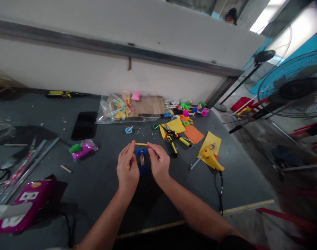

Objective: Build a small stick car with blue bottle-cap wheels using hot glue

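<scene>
My left hand point(127, 168) and my right hand point(160, 161) face each other over the dark table. Between their fingertips runs a thin yellow stick point(141, 144), pinched at both ends. Just below the stick, a small piece with blue round parts point(141, 152) and a light wooden body point(142, 159) sits between my palms. Another blue part point(143, 169) shows under it. Whether my hands touch that piece, I cannot tell.
Right of my hands lie black-and-yellow pliers point(171, 140) and a yellow glue gun point(210, 156) on coloured paper. A phone point(84, 125), a plastic bag point(117, 109) and a purple box point(25, 205) are around. A fan point(293, 90) stands beyond the table's right edge.
</scene>
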`<state>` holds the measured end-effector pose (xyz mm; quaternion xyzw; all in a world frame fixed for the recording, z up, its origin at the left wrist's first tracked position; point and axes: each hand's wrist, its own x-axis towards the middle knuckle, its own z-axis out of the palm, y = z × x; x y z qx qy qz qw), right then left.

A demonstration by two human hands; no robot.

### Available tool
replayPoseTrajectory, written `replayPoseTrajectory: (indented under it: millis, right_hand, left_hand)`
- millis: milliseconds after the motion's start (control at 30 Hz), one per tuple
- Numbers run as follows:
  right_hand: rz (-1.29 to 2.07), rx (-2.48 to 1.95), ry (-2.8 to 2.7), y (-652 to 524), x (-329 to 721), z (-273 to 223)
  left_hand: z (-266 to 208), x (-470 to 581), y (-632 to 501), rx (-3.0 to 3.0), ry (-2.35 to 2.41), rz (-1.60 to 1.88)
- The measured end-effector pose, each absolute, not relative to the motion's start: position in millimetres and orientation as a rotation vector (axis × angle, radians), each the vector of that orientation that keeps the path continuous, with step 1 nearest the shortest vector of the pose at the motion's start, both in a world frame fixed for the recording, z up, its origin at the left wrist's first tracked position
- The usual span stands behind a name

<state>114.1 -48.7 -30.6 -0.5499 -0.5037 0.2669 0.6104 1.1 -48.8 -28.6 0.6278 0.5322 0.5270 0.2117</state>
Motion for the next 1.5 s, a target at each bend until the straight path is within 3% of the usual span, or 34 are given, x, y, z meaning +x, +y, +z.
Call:
replayPoseTrajectory:
  millis: [333, 900, 1500]
  right_hand:
    - [0.489, -1.379, -1.333, -77.8, 108.7, -36.5]
    - [0.740, -1.307, -1.362, -87.2, 98.5, -55.8]
    - [0.711, -1.304, -1.392, -90.2, 99.2, -56.3]
  left_hand:
    - [-41.5, 8.3, -67.8, 1.642, 1.482, 1.363]
    - [-43.5, 21.0, -77.1, 1.389, 1.379, 1.291]
    - [-47.4, 18.3, -80.5, 1.441, 1.348, 1.283]
